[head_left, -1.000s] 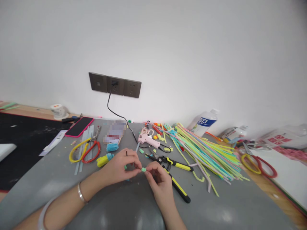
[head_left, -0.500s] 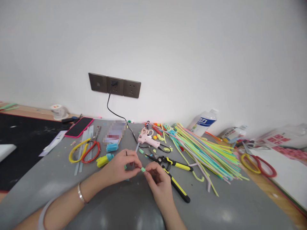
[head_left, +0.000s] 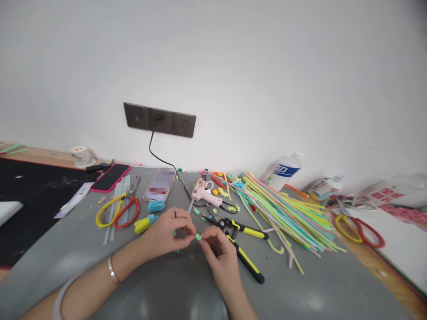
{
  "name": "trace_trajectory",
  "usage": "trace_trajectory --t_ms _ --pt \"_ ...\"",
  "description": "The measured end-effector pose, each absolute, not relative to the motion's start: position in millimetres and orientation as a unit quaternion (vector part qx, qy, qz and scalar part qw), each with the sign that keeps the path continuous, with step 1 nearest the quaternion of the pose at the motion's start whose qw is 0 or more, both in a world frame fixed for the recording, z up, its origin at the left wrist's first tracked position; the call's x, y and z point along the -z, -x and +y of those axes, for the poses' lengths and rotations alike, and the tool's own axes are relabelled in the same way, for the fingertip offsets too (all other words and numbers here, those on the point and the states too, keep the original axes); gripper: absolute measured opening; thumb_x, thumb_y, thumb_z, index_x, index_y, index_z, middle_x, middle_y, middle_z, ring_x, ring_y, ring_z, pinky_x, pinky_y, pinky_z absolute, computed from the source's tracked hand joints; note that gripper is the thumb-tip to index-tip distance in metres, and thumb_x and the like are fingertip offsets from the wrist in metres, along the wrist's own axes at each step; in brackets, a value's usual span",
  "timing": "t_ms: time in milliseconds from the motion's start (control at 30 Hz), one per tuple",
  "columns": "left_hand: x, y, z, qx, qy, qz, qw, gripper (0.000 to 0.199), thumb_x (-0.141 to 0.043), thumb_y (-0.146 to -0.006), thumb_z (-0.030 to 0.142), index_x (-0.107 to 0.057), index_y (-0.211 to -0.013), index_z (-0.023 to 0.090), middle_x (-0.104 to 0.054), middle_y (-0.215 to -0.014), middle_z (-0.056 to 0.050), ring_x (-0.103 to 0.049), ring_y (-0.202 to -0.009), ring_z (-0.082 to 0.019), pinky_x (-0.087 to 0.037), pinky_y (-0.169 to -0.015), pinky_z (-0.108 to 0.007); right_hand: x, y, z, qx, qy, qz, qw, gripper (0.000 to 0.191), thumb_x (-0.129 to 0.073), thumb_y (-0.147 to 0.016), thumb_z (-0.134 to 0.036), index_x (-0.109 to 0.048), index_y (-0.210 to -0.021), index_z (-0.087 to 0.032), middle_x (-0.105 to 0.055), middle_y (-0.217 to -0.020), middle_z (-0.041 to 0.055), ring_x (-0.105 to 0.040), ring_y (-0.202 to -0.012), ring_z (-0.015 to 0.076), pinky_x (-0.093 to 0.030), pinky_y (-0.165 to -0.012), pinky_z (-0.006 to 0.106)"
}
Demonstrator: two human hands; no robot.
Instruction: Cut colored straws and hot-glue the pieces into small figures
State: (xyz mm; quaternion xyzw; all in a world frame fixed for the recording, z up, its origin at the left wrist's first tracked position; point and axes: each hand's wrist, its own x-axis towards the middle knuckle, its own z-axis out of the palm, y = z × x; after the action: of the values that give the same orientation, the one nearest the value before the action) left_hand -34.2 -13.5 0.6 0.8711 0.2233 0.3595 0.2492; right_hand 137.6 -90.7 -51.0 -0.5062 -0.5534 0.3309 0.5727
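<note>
A small mint-green piece (head_left: 198, 237) is pinched between the fingertips of both hands. My left hand (head_left: 175, 230) comes from the lower left, thumb and forefinger together at the piece's left side. On its right side, the thumb and forefinger of my right hand (head_left: 219, 249) close on it. Just behind the hands lies a pink glue gun (head_left: 207, 194), its cord running to the wall. Beside my right hand are black and yellow pliers (head_left: 247, 258). Yellow (head_left: 143, 225) and blue (head_left: 156, 205) fuzzy bundles lie near my left hand.
A large bunch of pastel pipe cleaners (head_left: 287, 213) spreads to the right, before a white bottle (head_left: 282, 172). Scissors (head_left: 126, 212) and a pink-edged phone (head_left: 110, 177) lie left. More scissors (head_left: 360, 231) lie far right. A socket panel (head_left: 160, 120) is on the wall.
Both hands keep nearly the same place, with the mint-green piece shifted very slightly left between the fingertips. Nothing has been let go.
</note>
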Motion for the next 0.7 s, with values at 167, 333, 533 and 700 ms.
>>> trace_trajectory --t_ms 167,333,533,700 --pt "2 35 -11 -0.357 -0.870 0.231 0.252 0.011 -0.064 -0.080 0.007 -0.067 -0.077 0.017 -0.063 -0.075 0.000 -0.057 -0.072 -0.013 -0.042 -0.072 -0.024 51 -137 -91 -0.350 0.505 -0.529 0.585 0.015 -0.066 -0.087 -0.033 -0.058 -0.087 -0.021 -0.061 -0.075 0.0012 -0.058 -0.067 0.0151 -0.046 -0.062 0.024" --pt "8 37 -6 -0.353 -0.866 0.243 0.257 0.011 -0.062 -0.083 0.009 -0.066 -0.080 0.018 -0.064 -0.078 -0.001 -0.058 -0.076 -0.014 -0.044 -0.073 -0.024 52 -136 -93 -0.369 0.493 -0.511 0.600 0.018 -0.060 -0.092 -0.039 -0.054 -0.091 -0.022 -0.057 -0.076 0.0002 -0.054 -0.065 0.0137 -0.043 -0.060 0.023" --pt "10 44 3 -0.316 -0.890 0.254 0.208 0.010 -0.062 -0.085 0.010 -0.065 -0.081 0.019 -0.063 -0.079 0.000 -0.058 -0.075 -0.014 -0.041 -0.077 -0.026 53 -137 -94 -0.367 0.500 -0.499 0.605 0.023 -0.057 -0.094 -0.044 -0.053 -0.088 -0.022 -0.048 -0.071 -0.0027 -0.045 -0.058 0.0120 -0.037 -0.053 0.022" --pt "10 49 9 -0.259 -0.921 0.231 0.177 0.011 -0.062 -0.085 0.010 -0.064 -0.080 0.019 -0.064 -0.079 0.002 -0.058 -0.076 -0.014 -0.037 -0.081 -0.028 52 -136 -93 -0.355 0.503 -0.518 0.594 0.022 -0.053 -0.095 -0.043 -0.052 -0.087 -0.022 -0.047 -0.067 -0.0033 -0.045 -0.057 0.0123 -0.037 -0.052 0.022"
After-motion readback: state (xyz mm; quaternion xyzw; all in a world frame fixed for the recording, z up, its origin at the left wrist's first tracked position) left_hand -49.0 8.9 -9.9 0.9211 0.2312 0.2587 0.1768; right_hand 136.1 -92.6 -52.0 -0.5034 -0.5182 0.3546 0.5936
